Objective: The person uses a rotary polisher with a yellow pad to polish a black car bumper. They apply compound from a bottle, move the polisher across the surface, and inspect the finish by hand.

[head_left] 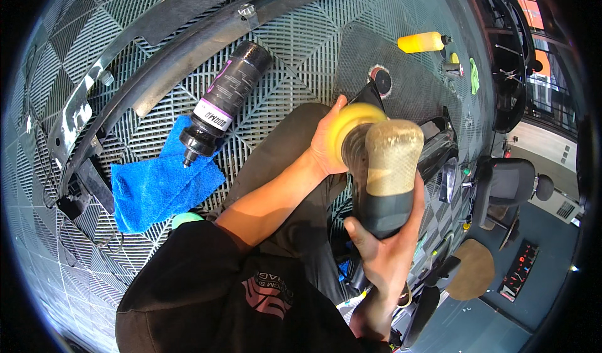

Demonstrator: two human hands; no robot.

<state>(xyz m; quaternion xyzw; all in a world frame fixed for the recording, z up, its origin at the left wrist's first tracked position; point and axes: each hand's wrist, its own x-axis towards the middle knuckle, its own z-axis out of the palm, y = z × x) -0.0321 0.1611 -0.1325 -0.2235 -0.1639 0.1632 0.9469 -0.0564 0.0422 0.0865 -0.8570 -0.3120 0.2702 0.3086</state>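
My right hand (392,252) is wrapped round the dark and tan body of a polisher (390,180). Its yellow foam pad (359,117) is smeared by motion and faces my left hand (326,143). That hand is curled behind the pad's left edge, with most fingers hidden; what it grips cannot be made out. A narrow black piece (369,96) shows just beyond the pad. On the left, a black bottle (229,92) with a purple-white label lies on the tiles, its cap over a blue microfibre cloth (163,183).
Long dark curved car trim (182,58) lies across the slatted floor tiles (301,52). Further off are a dark mat (401,58), a small round pad tool (380,80), a yellow bottle (421,42) and a green cloth (475,75). An office chair (505,183) stands at right.
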